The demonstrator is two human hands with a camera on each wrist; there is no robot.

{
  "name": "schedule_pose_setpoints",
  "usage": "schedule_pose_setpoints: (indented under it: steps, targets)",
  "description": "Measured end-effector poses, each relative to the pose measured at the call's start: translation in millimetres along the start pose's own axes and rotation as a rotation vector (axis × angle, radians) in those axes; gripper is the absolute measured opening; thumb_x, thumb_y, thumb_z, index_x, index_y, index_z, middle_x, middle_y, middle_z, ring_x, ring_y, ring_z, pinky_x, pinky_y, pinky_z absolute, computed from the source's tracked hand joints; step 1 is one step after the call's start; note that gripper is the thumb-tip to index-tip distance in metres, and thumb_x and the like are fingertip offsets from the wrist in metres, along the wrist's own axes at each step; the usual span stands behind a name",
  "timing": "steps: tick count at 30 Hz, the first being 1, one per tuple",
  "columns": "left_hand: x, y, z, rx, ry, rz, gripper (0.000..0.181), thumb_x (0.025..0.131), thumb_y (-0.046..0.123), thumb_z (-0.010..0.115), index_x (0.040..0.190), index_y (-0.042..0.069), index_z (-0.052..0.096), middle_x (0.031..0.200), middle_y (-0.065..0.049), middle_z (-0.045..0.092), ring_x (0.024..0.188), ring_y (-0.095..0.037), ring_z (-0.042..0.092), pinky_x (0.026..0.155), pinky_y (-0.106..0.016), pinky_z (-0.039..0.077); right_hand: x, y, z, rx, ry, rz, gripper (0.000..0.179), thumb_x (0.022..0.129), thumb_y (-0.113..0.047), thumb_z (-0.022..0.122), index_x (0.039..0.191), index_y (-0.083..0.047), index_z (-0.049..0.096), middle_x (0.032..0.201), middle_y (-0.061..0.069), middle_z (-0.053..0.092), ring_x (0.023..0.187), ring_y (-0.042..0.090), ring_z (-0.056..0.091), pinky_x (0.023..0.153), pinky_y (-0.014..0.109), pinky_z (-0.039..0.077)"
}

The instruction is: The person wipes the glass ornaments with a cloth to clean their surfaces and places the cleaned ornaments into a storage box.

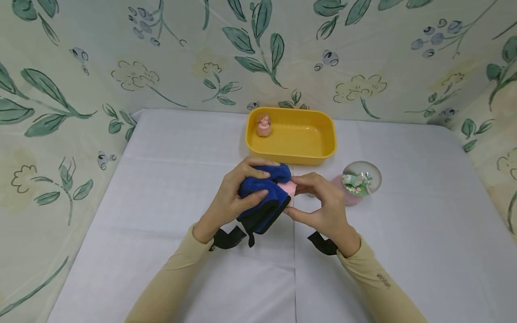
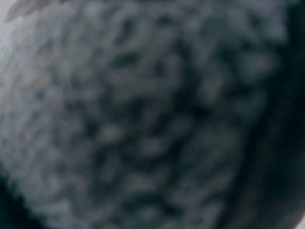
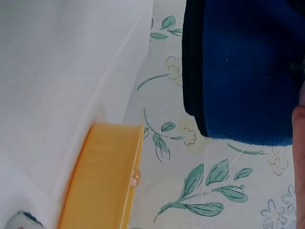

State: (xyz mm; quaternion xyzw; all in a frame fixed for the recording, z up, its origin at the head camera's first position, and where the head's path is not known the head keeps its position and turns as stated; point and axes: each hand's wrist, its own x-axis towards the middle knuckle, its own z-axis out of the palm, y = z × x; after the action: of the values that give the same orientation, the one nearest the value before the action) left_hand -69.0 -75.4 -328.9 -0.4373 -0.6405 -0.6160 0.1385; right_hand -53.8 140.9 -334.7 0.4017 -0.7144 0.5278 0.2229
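Observation:
My left hand [image 1: 238,190] grips a folded blue cloth [image 1: 262,188] with black edging, thumb and fingers curled over it. Between thumb and fingers, my right hand [image 1: 325,204] pinches a small pink object [image 1: 288,188], partly wrapped by the cloth; its full shape is hidden. Blurred fuzzy fabric [image 2: 143,114] fills nearly the whole left wrist view. In the right wrist view the cloth [image 3: 248,76] hangs at upper right, with a finger [image 3: 299,162] of my right hand along the edge.
Beyond my hands stands a yellow tray [image 1: 291,158] holding a small pink snow globe figurine [image 1: 264,126] at its left end. A larger snow globe [image 1: 361,181] with a pink base sits right of my right hand. A white cloth [image 1: 169,179] covers the table; floral fabric [image 1: 282,54] hangs behind.

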Motion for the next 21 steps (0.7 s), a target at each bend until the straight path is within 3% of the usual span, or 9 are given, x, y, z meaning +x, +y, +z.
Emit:
schedule_pose_setpoints:
  steps: [4, 7, 10, 13, 17, 21]
  targets:
    - [1.5, 0.3, -0.1, 0.003, -0.011, 0.015, 0.030, 0.097, 0.032, 0.055, 0.107, 0.004, 0.050, 0.120, -0.025, 0.051, 0.113, -0.037, 0.052, 0.096, -0.047, 0.045, -2.2, -0.6, 3.0, 0.115, 0.029, 0.164, 0.058, 0.081, -0.034, 0.076, 0.106, 0.014, 0.057, 0.093, 0.010, 0.067, 0.078, 0.011, 0.066, 0.069, 0.022, 0.055]
    - [1.6, 0.4, 0.1, 0.002, -0.009, 0.016, 0.029, 0.097, 0.032, 0.055, 0.107, 0.004, 0.050, 0.120, -0.025, 0.051, 0.113, -0.038, 0.052, 0.096, -0.047, 0.045, -3.0, -2.8, 3.7, 0.246, 0.047, 0.291, 0.048, 0.081, -0.019, 0.079, 0.105, 0.016, 0.056, 0.093, 0.005, 0.067, 0.076, 0.011, 0.065, 0.067, 0.022, 0.055]
    - [0.5, 0.2, 0.0, 0.008, 0.003, 0.011, 0.029, 0.098, 0.032, 0.055, 0.106, 0.004, 0.051, 0.121, -0.025, 0.052, 0.114, -0.038, 0.052, 0.096, -0.046, 0.045, -3.1, -5.1, 3.9, 0.312, 0.049, 0.345, 0.042, 0.080, -0.005, 0.077, 0.109, 0.016, 0.055, 0.097, 0.005, 0.066, 0.078, 0.013, 0.065, 0.069, 0.023, 0.055]
    - [-0.6, 0.0, -0.3, 0.018, 0.019, 0.002, 0.029, 0.097, 0.032, 0.056, 0.106, 0.005, 0.051, 0.121, -0.024, 0.052, 0.114, -0.038, 0.051, 0.096, -0.047, 0.044, -2.4, -6.4, 4.1, 0.249, 0.013, 0.303, 0.048, 0.084, -0.013, 0.074, 0.118, 0.013, 0.053, 0.109, 0.007, 0.063, 0.084, 0.014, 0.065, 0.073, 0.024, 0.055]
    - [-0.8, 0.2, -0.6, 0.016, 0.032, 0.000, 0.029, 0.097, 0.032, 0.057, 0.107, 0.005, 0.051, 0.122, -0.023, 0.052, 0.115, -0.037, 0.051, 0.097, -0.048, 0.043, -1.0, -5.8, 3.7, 0.151, -0.039, 0.160, 0.061, 0.087, -0.028, 0.070, 0.126, 0.012, 0.046, 0.122, 0.018, 0.054, 0.096, 0.019, 0.061, 0.080, 0.026, 0.053]
    - [-1.0, -0.6, -1.2, 0.014, 0.040, -0.002, 0.029, 0.097, 0.033, 0.056, 0.108, 0.006, 0.051, 0.123, -0.024, 0.052, 0.115, -0.037, 0.051, 0.096, -0.049, 0.044, 0.3, -3.6, 2.8, 0.026, -0.042, -0.003, 0.057, 0.087, -0.028, 0.070, 0.119, 0.015, 0.049, 0.116, 0.025, 0.055, 0.101, 0.022, 0.058, 0.084, 0.024, 0.051]
